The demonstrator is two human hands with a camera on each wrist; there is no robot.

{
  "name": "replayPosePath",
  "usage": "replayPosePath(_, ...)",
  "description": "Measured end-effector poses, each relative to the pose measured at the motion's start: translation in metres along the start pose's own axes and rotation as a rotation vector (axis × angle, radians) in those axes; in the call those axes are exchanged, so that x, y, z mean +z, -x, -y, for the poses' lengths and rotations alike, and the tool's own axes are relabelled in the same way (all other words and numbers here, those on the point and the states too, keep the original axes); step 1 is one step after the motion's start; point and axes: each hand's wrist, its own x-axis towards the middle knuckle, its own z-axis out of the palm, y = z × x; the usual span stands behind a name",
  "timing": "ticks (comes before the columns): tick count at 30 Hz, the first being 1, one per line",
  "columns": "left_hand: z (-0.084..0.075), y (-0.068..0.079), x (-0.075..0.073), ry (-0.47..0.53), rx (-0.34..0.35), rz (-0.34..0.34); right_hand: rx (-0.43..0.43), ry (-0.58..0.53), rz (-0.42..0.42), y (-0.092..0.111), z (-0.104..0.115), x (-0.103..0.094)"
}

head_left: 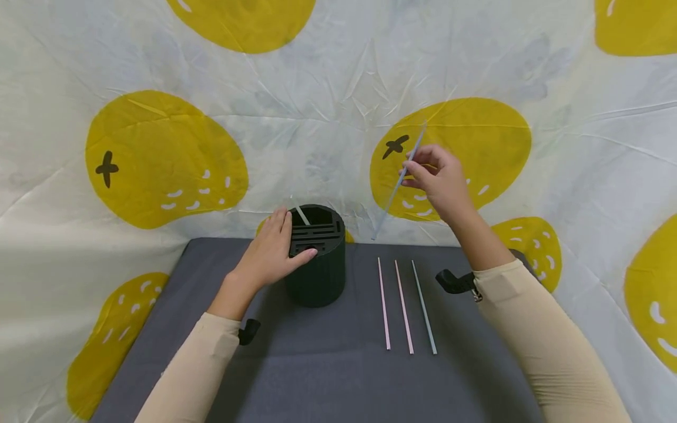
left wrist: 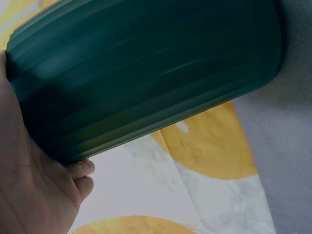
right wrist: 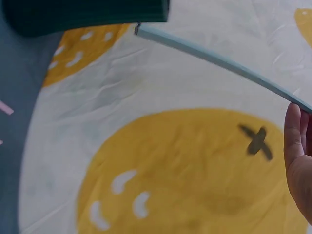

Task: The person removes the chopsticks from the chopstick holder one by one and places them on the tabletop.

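Note:
A dark green utensil holder with a slotted top stands upright at the back of the grey table. My left hand holds it at the upper left, fingers along the side and thumb across the front rim. The left wrist view shows the ribbed wall of the holder close up. To its right, my right hand pinches a light blue chopstick in the air, slanted with its lower end towards the holder. A pale chopstick leans in the holder's open rear part.
Two pink chopsticks and one blue chopstick lie side by side on the table, right of the holder. Behind the table hangs a white cloth printed with yellow fruit.

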Motion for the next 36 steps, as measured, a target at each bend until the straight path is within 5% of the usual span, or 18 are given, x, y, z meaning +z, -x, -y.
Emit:
replayPosePath(21, 0.003, 0.006, -0.005, -0.003, 0.009, -0.011, 0.291, 0.474, 0.039, 0.080, -0.102, -0.098)
replayPosePath(36, 0.003, 0.006, -0.009, -0.017, 0.000, -0.002, 0.450, 0.549, 0.150, 0.108, -0.166, -0.116)
